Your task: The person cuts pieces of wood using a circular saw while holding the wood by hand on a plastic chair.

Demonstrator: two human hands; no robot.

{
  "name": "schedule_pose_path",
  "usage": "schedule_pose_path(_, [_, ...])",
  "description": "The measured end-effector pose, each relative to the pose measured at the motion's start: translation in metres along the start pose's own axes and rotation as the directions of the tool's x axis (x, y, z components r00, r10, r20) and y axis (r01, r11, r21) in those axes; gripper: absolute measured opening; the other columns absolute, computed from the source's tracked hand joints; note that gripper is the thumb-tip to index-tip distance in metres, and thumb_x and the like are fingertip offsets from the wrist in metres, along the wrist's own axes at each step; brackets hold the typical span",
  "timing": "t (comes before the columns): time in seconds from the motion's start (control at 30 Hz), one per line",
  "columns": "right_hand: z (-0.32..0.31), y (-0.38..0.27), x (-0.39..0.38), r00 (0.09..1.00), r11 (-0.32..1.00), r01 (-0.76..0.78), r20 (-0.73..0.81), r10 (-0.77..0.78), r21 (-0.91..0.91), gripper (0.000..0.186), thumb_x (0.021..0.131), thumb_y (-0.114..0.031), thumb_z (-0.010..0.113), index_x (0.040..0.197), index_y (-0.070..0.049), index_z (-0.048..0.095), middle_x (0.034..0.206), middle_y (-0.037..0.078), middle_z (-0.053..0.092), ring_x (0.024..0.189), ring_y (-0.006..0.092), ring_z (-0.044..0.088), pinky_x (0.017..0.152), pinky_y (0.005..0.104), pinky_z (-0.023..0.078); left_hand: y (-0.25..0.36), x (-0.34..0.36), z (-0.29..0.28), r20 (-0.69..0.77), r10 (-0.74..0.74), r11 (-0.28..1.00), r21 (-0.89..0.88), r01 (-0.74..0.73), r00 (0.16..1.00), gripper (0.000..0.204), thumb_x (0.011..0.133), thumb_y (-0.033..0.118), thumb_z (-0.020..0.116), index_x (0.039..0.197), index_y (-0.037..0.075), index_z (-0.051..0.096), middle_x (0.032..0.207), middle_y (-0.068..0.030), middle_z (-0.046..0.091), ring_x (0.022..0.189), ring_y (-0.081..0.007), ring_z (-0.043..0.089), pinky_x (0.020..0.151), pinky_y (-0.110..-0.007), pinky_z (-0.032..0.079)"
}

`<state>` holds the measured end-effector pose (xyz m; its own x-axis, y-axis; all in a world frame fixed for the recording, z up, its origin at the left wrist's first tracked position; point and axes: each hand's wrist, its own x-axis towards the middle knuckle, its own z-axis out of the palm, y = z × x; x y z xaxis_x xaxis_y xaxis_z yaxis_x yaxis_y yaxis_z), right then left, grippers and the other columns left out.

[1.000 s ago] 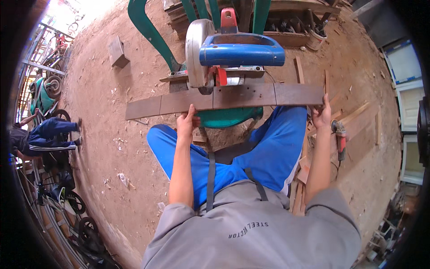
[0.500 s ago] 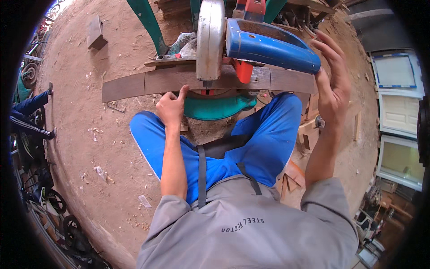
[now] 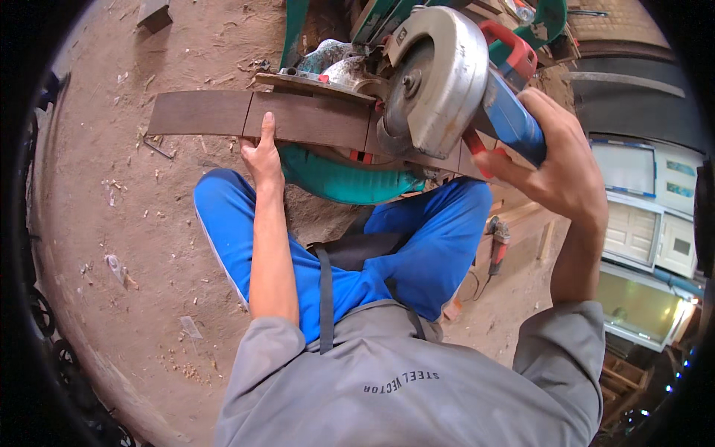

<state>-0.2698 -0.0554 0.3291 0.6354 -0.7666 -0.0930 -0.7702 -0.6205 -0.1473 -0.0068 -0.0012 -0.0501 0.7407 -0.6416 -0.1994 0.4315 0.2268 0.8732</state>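
Observation:
A long dark brown wooden board (image 3: 197,113) lies across the base of a mitre saw (image 3: 454,78), with thin lines marked across it. My left hand (image 3: 262,155) grips the board's near edge, thumb on top and fingers underneath. On the saw's blue handle (image 3: 514,123) my right hand (image 3: 567,164) is closed, fingers wrapped round the far side and thumb near the red trigger part. The saw's silver guard and round blade are turned at an angle, over the right part of the board. Below the board shows the rounded teal saw base (image 3: 346,181).
An angle grinder (image 3: 499,244) with a red body lies on the ground beyond my right knee. A wooden block (image 3: 155,13) sits at the far left, and wood chips are scattered over the dirt floor. White-framed panels (image 3: 633,231) stand at the right.
My right hand has closed on the saw's handle. The saw head has swung round to an angle, showing its blade. My left hand now grips the board with its fingers underneath.

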Motion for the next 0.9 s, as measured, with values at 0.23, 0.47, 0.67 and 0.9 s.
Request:
schedule_pose_path(0.23, [0.001,-0.016,0.0,0.997,0.996,-0.076,-0.005,0.076,-0.054,0.047,0.075,-0.029,0.09,0.1,-0.002,0.061,0.097,0.014,0.056,0.09,0.0368,0.06,0.08,0.0449,0.048,0.001,-0.001,-0.002,0.027,0.072,0.988,0.134,-0.075,0.997,0.055,0.098,0.028,0.078,0.138,-0.002,0.057,0.132,-0.0105,0.064,0.12,-0.0206,0.06,0.106,-0.036,0.045])
schedule_pose_path(0.47, [0.006,-0.018,-0.002,0.997,0.997,-0.079,0.007,0.079,-0.012,0.041,0.073,-0.017,0.087,0.099,-0.001,0.058,0.098,0.015,0.056,0.09,0.037,0.059,0.079,0.0438,0.047,0.003,0.0,0.005,0.04,0.088,0.959,0.267,-0.095,0.995,0.059,0.099,0.037,0.075,0.139,-0.003,0.057,0.134,-0.0104,0.063,0.121,-0.0216,0.058,0.108,-0.037,0.043])
schedule_pose_path(0.67, [0.011,-0.017,-0.003,0.993,0.993,-0.115,0.027,0.114,0.02,0.043,0.067,-0.002,0.082,0.1,-0.001,0.055,0.098,0.017,0.054,0.09,0.0402,0.057,0.079,0.0438,0.047,0.0,-0.002,0.016,0.003,0.1,0.961,0.26,-0.097,0.995,0.059,0.1,0.038,0.073,0.138,-0.004,0.058,0.135,-0.0163,0.064,0.124,-0.0255,0.059,0.108,-0.04,0.044])
schedule_pose_path(0.9, [0.017,-0.021,-0.004,0.99,0.99,-0.141,0.007,0.141,0.024,0.042,0.062,0.008,0.072,0.099,-0.001,0.052,0.094,0.018,0.049,0.088,0.043,0.053,0.076,0.044,0.046,-0.002,-0.001,0.02,-0.023,0.112,0.956,0.275,-0.102,0.993,0.051,0.101,0.037,0.071,0.129,-0.004,0.063,0.123,-0.0146,0.068,0.112,-0.0242,0.064,0.1,-0.04,0.049])
